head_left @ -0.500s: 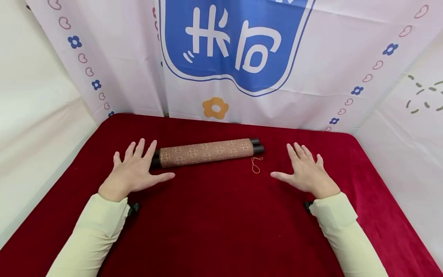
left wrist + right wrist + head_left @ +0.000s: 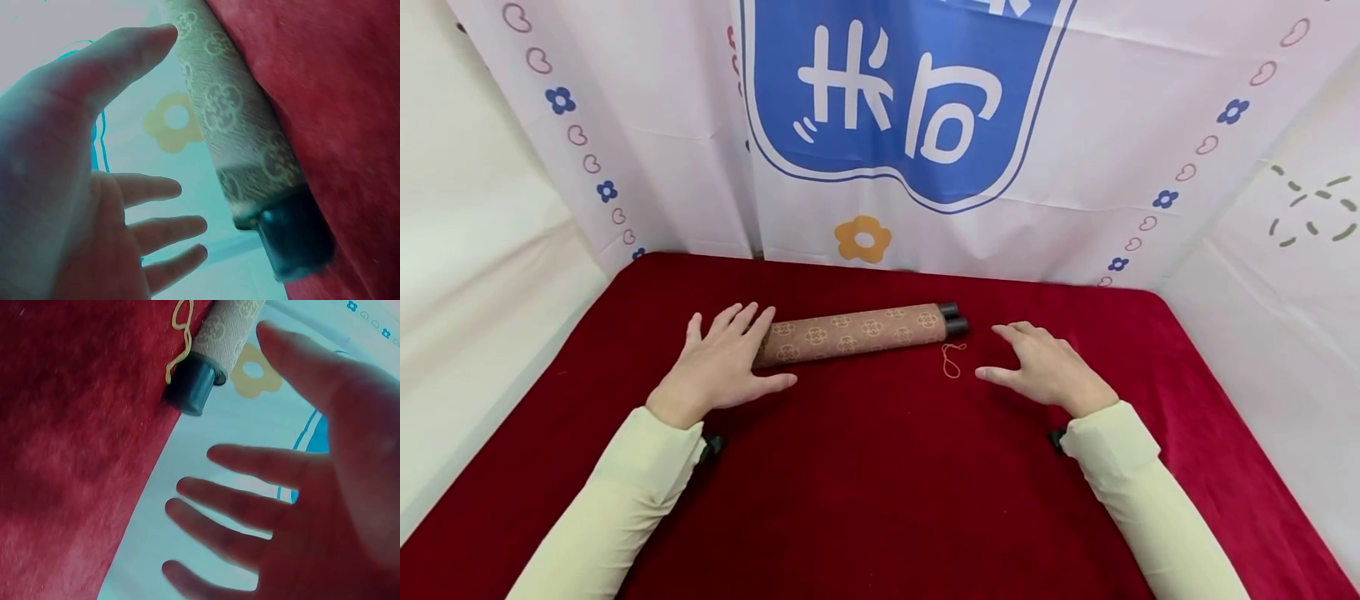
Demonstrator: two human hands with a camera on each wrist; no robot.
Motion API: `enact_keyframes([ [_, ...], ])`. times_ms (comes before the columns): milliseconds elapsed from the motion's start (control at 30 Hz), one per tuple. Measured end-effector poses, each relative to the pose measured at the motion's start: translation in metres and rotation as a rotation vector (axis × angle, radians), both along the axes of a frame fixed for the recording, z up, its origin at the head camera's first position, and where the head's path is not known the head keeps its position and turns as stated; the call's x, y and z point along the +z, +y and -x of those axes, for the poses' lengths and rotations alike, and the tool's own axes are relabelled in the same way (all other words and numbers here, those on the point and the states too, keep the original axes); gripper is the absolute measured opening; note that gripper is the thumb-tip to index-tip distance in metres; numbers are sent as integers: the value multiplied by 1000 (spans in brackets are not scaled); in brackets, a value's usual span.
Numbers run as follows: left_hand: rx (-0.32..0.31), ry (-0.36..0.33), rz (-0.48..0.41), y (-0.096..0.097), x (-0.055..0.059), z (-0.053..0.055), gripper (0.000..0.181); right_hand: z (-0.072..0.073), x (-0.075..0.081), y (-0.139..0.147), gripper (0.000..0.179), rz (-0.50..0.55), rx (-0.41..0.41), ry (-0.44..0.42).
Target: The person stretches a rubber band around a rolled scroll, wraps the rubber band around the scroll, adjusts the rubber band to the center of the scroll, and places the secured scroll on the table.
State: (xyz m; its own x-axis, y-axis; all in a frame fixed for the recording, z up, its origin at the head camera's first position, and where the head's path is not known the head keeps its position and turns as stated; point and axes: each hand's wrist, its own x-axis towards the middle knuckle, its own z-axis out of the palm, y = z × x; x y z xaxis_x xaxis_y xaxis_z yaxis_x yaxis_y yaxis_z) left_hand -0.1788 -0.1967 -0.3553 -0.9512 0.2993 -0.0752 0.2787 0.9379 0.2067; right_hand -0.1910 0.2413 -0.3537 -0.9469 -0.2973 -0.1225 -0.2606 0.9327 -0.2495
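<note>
A rolled-up hanging scroll [image 2: 857, 332] in brown flower-patterned cloth lies on the red tablecloth, slightly slanted. Two black knobs [image 2: 953, 318] stick out at its right end, and a thin orange cord [image 2: 952, 360] lies beside them. My left hand [image 2: 718, 367], fingers spread, hovers over the scroll's left end and hides it in the head view. In the left wrist view a gap shows between the fingers and the black knob [image 2: 297, 234]. My right hand [image 2: 1047, 367] is held to the right of the scroll, apart from it, with fingers extended and nothing in it.
The red tablecloth [image 2: 880, 483] covers the table. Behind it hangs a white printed curtain [image 2: 685, 167] with a blue emblem and an orange flower. White fabric walls [image 2: 1285, 333] close in both sides.
My left hand has moved right, over the scroll's left end. My right hand has shifted slightly left, towards the scroll, its fingers closer together. The scroll lies as before.
</note>
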Motion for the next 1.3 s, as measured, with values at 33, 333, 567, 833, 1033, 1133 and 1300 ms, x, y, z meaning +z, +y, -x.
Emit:
enact_keyframes([
  [33,-7,14,-2,3,0,2,102,1,0,-2,79,10,11,10],
  [333,-81,92,18,32,-1,17,89,15,2,-13,47,61,126,126],
  [567,-159,91,40,56,1,29,87,24,-1,-21,36,34,214,180],
  [833,-197,85,66,88,1,46,83,35,-3,-30,21,-4,387,288],
  [1033,-203,37,82,106,-2,59,80,44,-8,-38,11,-97,495,399],
  [1133,-218,-10,82,115,-5,65,77,45,-13,-41,8,-150,519,465],
  [1300,-228,-83,79,124,-10,73,76,45,-21,-46,9,-187,558,518],
])
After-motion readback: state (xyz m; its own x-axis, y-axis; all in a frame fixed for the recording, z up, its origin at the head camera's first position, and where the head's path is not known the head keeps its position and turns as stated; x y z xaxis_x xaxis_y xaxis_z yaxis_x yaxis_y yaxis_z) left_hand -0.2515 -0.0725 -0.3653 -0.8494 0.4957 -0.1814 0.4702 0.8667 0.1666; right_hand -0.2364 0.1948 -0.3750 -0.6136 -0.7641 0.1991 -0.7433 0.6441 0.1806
